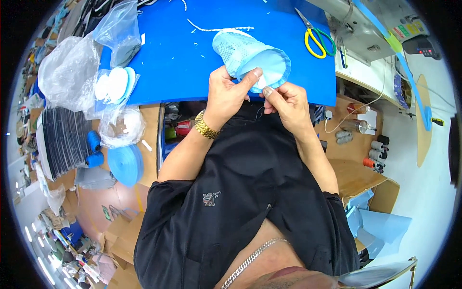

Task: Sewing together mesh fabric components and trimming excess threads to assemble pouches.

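Note:
My left hand point(228, 94) grips a light blue mesh pouch point(228, 45), its thumb lying on the smooth round panel at the near end. My right hand point(286, 103) pinches the lower rim of that panel, beside a small white piece point(262, 82). A thin thread point(260, 111) dangles below the fingers. The pouch is held over the front edge of a blue work surface point(173, 62). Behind it lies a white cord point(211, 28); to its right are scissors point(309, 38) with yellow and green handles.
At left are plastic bags point(67, 72), white and blue discs point(118, 84), dark stacked sheets point(62, 144) and a blue tape roll point(124, 164). At right are a sewing machine point(361, 45), thread spools point(378, 156) and a cardboard box point(380, 192) with blue material.

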Tool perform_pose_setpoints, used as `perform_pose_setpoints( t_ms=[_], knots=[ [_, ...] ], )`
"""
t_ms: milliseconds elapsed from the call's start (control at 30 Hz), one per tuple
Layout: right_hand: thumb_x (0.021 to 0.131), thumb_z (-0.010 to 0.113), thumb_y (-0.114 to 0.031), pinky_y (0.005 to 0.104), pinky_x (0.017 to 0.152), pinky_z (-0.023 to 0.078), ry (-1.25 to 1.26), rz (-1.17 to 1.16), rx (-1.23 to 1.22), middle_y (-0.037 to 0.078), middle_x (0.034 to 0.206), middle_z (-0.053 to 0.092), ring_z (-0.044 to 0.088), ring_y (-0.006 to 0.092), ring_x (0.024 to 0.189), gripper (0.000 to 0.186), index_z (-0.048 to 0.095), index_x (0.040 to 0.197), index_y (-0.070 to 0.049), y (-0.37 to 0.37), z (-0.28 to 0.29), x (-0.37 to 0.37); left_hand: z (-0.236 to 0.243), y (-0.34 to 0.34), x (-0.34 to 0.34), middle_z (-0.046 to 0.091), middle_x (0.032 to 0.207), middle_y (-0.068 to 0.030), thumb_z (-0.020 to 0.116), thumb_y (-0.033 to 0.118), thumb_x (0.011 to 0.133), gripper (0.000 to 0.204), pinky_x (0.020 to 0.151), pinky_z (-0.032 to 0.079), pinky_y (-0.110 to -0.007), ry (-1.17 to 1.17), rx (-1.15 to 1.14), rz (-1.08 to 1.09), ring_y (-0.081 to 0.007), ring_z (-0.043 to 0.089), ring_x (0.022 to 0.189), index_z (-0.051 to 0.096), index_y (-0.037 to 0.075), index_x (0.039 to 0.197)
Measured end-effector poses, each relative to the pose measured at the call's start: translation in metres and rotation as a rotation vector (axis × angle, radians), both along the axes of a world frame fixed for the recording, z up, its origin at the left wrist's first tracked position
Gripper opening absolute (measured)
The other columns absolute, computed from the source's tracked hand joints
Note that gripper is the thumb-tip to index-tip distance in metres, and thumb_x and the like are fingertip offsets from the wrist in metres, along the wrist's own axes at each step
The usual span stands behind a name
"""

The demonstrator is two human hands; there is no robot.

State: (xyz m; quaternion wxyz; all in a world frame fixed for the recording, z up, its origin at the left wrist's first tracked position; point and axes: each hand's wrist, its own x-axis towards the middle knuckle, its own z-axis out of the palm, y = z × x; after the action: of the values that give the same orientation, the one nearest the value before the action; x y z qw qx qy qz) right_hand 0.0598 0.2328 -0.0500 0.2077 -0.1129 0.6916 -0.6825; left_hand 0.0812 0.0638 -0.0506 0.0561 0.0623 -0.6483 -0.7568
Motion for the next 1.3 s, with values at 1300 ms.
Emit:
perform_pose_setpoints(
  t_ms=[1300],
  knots=[
    [0.088,0.066,-0.021,0.0271,0.057,0.042,0.501,-0.031,0.033,0.006,0.072,0.063,0.053,0.0114,0.062,0.022,0.068,0.089,0.001,0.009,0.051,-0.088,0.096,-0.019,-0.071,0.070,0.083,-0.0074,0.073,0.021,0.086,0.025,0.064,0.051,-0.025,0.128,-0.599,-0.239,-0.0116,0.066,0.076,0.069,-0.001,0.096]
  ],
)
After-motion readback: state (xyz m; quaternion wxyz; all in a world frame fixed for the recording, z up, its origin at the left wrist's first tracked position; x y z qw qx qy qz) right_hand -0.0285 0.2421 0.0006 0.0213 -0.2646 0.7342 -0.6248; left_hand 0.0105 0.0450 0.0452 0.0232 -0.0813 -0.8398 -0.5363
